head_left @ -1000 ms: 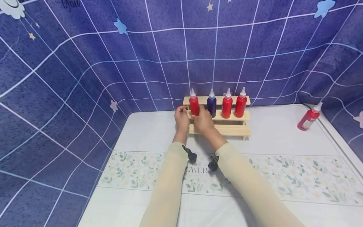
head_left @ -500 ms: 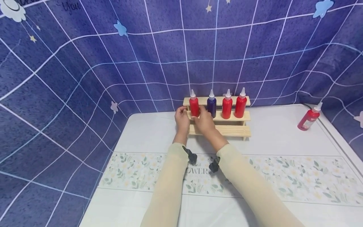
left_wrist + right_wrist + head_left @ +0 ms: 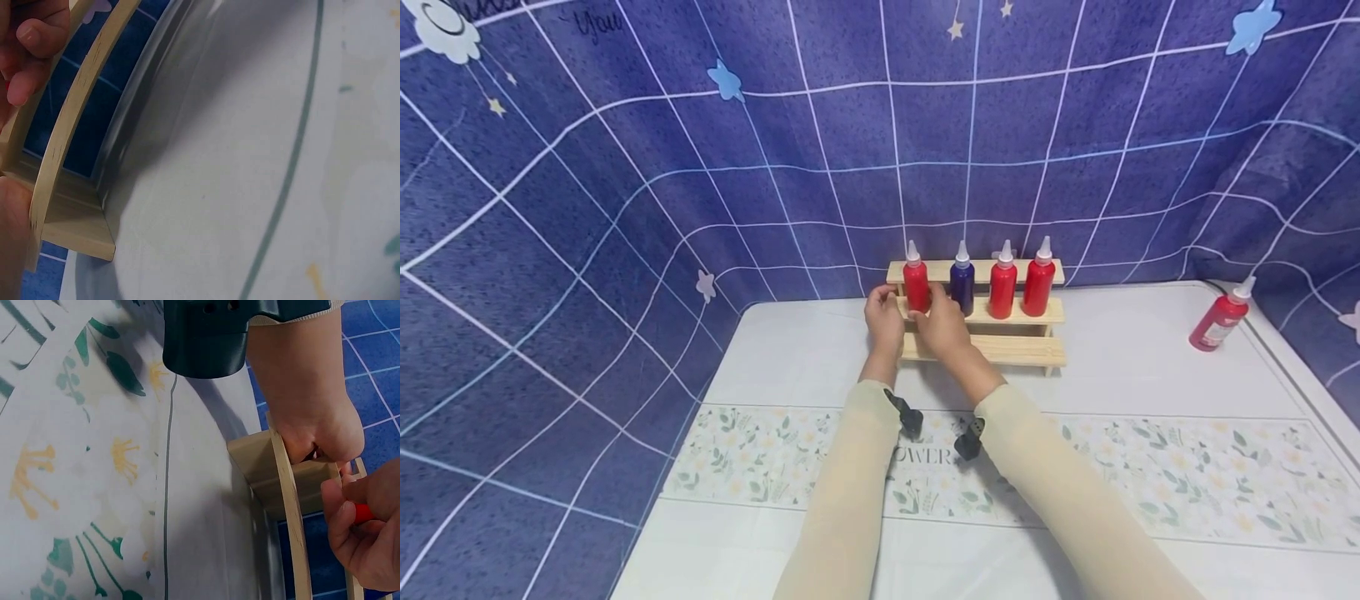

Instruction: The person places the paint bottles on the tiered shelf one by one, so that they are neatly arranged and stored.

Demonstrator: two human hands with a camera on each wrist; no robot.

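A tiered wooden rack stands at the back of the table with squeeze bottles upright on its middle step. At its left end, my right hand holds a red squeeze bottle with a white nozzle; in the right wrist view the fingers wrap its red base. My left hand grips the rack's left end, its fingers curled and partly hidden behind the wood. To the right of the held bottle are a dark blue bottle and two more red bottles, one of them here.
Another red bottle with a label stands apart at the table's right side. A floral strip crosses the white table. A blue gridded curtain hangs close behind the rack and along both sides.
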